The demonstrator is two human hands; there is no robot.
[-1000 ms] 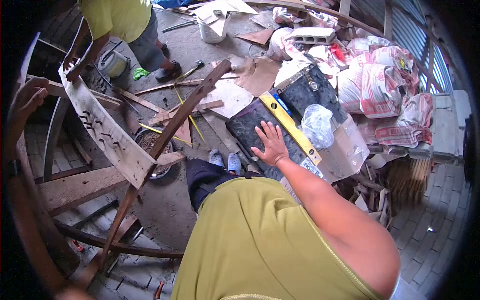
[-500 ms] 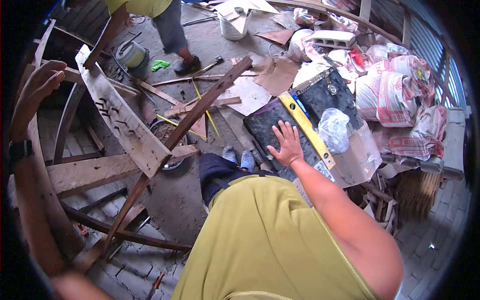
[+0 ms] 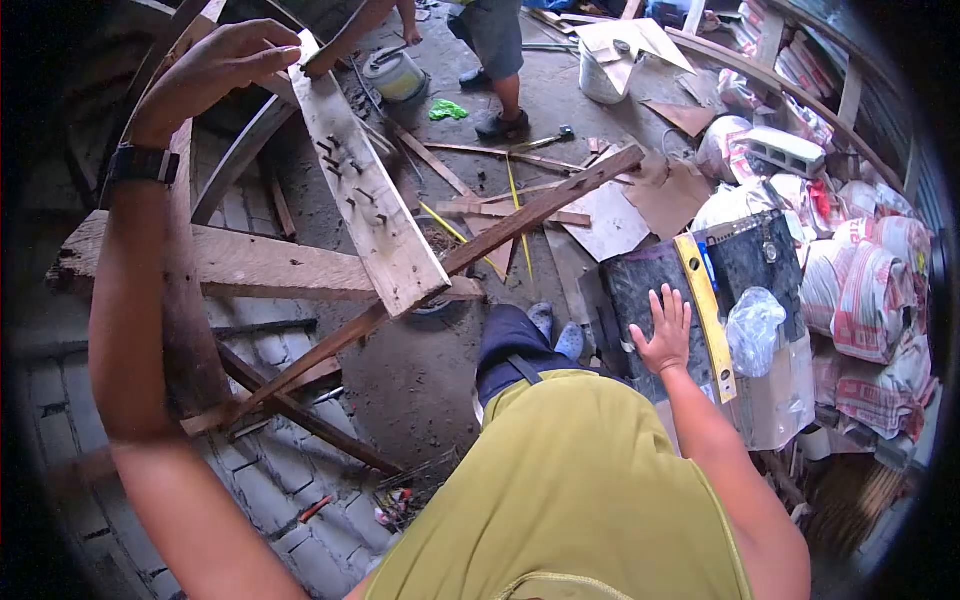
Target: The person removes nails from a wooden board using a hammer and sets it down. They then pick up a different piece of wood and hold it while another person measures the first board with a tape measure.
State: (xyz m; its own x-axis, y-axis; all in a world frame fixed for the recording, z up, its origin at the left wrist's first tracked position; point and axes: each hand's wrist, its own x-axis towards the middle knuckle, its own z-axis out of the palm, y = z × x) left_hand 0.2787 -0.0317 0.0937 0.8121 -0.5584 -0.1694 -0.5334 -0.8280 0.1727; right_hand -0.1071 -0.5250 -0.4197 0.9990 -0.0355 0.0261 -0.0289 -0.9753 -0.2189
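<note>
My right hand lies flat with its fingers spread on a dark board, just left of a yellow spirit level. A crumpled clear plastic bag rests right of the level. My left hand is raised at the upper left, wrist in a dark band, fingers bent forward with nothing visible in them. Its fingertips are near the top end of a pale plank with several nails sticking out. Whether they touch it, I cannot tell.
Another person's legs and arm are at the top, beside a bucket. A dark timber crosses the nailed plank's lower end. Cement bags and a hollow block are piled right. Scrap cardboard lies on the floor.
The view has swung left, so the scene sits further right. My left hand now appears nearer the plank's top end. My right hand stays flat on the board. The other person's legs have shifted.
</note>
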